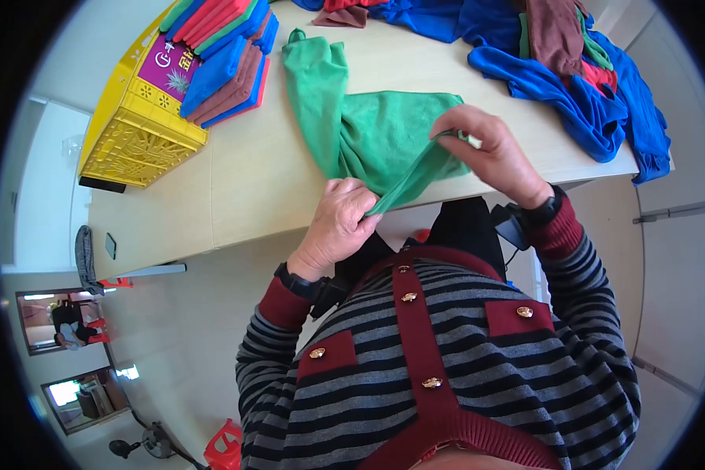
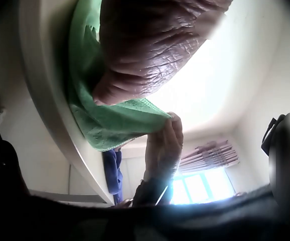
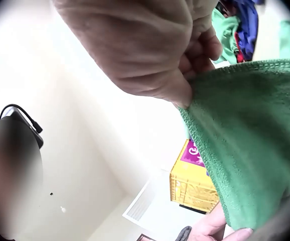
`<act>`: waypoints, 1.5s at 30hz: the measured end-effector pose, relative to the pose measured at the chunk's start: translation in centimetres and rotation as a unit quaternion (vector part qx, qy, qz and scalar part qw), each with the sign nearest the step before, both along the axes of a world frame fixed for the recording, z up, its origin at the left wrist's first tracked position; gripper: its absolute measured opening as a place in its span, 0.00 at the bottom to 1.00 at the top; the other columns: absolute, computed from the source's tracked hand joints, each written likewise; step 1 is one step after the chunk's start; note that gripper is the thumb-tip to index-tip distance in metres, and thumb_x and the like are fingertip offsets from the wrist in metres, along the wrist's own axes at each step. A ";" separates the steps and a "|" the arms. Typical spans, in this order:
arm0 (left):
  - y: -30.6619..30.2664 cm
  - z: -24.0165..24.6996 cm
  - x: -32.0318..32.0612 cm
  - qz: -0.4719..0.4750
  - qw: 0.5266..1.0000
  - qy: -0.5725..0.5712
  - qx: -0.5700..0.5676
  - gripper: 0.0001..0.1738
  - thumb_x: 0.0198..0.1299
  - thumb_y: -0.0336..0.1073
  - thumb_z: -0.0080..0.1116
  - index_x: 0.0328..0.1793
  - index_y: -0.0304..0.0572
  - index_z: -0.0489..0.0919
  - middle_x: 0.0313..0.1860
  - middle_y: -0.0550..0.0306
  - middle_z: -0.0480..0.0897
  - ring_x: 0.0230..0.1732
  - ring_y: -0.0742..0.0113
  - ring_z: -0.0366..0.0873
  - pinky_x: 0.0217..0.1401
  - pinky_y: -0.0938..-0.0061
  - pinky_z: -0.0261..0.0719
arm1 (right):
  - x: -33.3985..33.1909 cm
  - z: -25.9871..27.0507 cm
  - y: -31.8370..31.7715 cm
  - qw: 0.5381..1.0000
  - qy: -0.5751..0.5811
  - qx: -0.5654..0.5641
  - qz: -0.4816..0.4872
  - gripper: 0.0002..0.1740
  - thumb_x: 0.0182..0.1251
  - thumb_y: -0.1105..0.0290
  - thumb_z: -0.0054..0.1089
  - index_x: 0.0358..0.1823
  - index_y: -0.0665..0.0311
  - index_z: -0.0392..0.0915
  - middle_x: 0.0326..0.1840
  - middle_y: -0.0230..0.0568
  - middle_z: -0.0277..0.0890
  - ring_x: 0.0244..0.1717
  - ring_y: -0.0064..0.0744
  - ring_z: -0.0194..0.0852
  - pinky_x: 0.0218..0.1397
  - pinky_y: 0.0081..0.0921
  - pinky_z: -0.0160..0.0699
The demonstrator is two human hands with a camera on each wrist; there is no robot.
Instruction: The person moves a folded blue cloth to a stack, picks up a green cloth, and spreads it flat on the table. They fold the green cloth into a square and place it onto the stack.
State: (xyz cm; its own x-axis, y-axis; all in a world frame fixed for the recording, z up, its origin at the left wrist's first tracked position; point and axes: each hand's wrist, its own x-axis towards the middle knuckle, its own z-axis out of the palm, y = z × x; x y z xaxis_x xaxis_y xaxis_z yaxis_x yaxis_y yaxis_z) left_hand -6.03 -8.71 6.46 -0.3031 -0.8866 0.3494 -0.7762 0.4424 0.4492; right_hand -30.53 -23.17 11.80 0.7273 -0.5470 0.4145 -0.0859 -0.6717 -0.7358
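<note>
A green cloth (image 1: 388, 129) with a stitched edge lies partly on the table, its near edge lifted between both hands. My left hand (image 1: 341, 215) pinches that edge at the table's front, fingers curled. Farther right, my right hand (image 1: 489, 149) pinches a corner of the cloth between thumb and fingers. In the right wrist view the hemmed edge of the cloth (image 3: 245, 130) runs down from the right thumb to the left hand (image 3: 217, 228). From the left wrist, the cloth (image 2: 120, 123) spans between the two hands. Part of it trails bunched toward the table's far side.
A yellow crate (image 1: 145, 141) stands at the left, with a stack of folded cloths (image 1: 227, 70) in red, green, blue and brown against it. Loose blue cloths (image 1: 556, 102) and a brown cloth (image 1: 556, 35) heap at the right. A phone (image 1: 110, 246) lies near the table's left end.
</note>
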 end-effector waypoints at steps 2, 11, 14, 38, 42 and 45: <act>-1.2 1.0 0.0 -0.013 1.000 0.001 -0.004 0.12 0.49 0.29 0.70 0.34 0.40 0.75 0.35 0.53 0.78 0.47 0.52 0.77 0.56 0.60 0.70 | -1.5 1.7 -0.2 0.998 -0.036 -0.009 -0.054 0.08 0.69 0.80 0.60 0.47 0.65 0.80 0.41 0.33 0.78 0.44 0.23 0.75 0.49 0.20 0.74; -2.7 4.2 4.3 -0.008 0.997 -0.070 0.018 0.13 0.48 0.37 0.73 0.30 0.42 0.77 0.31 0.58 0.79 0.47 0.58 0.77 0.57 0.62 0.68 | -11.1 3.4 -4.8 0.957 -0.225 0.040 -0.181 0.09 0.75 0.81 0.54 0.51 0.67 0.81 0.49 0.29 0.80 0.51 0.17 0.76 0.59 0.16 0.71; -2.3 4.5 6.1 0.011 0.996 -0.084 0.008 0.14 0.47 0.37 0.74 0.28 0.42 0.77 0.31 0.58 0.79 0.47 0.58 0.76 0.57 0.63 0.67 | -14.9 3.1 -6.4 0.940 -0.245 0.000 -0.237 0.10 0.76 0.79 0.54 0.53 0.66 0.81 0.50 0.30 0.81 0.52 0.17 0.76 0.60 0.16 0.71; -3.7 14.0 26.6 0.289 0.956 0.047 -0.023 0.11 0.61 0.35 0.69 0.39 0.38 0.77 0.32 0.63 0.72 0.36 0.78 0.67 0.45 0.78 0.70 | -17.4 8.2 -22.7 0.927 -0.056 -0.067 -0.364 0.12 0.76 0.70 0.58 0.53 0.67 0.83 0.39 0.28 0.79 0.41 0.11 0.74 0.48 0.14 0.73; -3.7 18.7 27.3 0.317 0.938 0.031 -0.138 0.08 0.64 0.32 0.66 0.42 0.38 0.78 0.33 0.67 0.74 0.38 0.79 0.69 0.46 0.80 0.70 | -17.8 13.1 -21.5 0.933 -0.140 -0.007 -0.332 0.14 0.77 0.65 0.58 0.55 0.65 0.83 0.42 0.29 0.82 0.42 0.13 0.78 0.49 0.15 0.74; -2.3 18.9 26.7 0.317 0.929 0.064 -0.178 0.07 0.64 0.31 0.65 0.43 0.38 0.78 0.34 0.68 0.75 0.39 0.79 0.70 0.46 0.81 0.70 | -17.3 13.9 -17.8 0.923 -0.200 -0.012 -0.328 0.15 0.77 0.63 0.57 0.56 0.64 0.82 0.44 0.30 0.83 0.43 0.17 0.80 0.50 0.16 0.76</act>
State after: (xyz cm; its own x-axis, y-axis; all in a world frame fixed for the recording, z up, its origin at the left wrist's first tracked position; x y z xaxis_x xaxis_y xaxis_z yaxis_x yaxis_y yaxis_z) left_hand 20.67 -11.01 25.37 0.3060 -0.6940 0.6517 -0.8815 0.0520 0.4694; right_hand -47.86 -40.98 25.69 0.0283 -0.8023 0.5963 -0.2043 -0.5886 -0.7822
